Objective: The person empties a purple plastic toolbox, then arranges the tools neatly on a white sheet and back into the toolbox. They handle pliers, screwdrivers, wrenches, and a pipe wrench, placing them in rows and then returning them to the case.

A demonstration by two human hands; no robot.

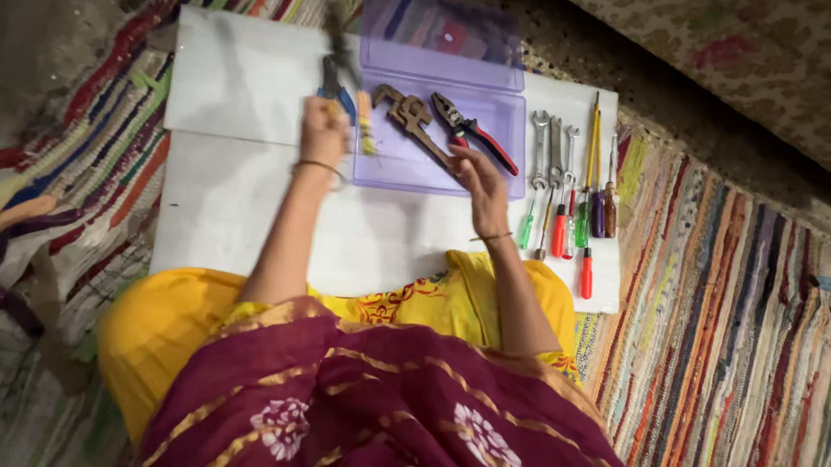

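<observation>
My left hand (323, 127) grips blurred pliers (341, 69) with blue and yellow handles, held just left of an open purple plastic box (486, 132). My right hand (478, 170) holds the lower end of a brown pipe wrench (410, 117) that lies across the box. Red-handled black pliers (472, 128) lie in the box beside the wrench. The box lid (444, 36) stands open at the far side.
A white board (236, 176) lies on a striped rag rug (737, 322). To the right of the box sit spanners (552, 148) and several screwdrivers (587, 198) in a row. A patterned cushion edge (734, 51) runs along the upper right.
</observation>
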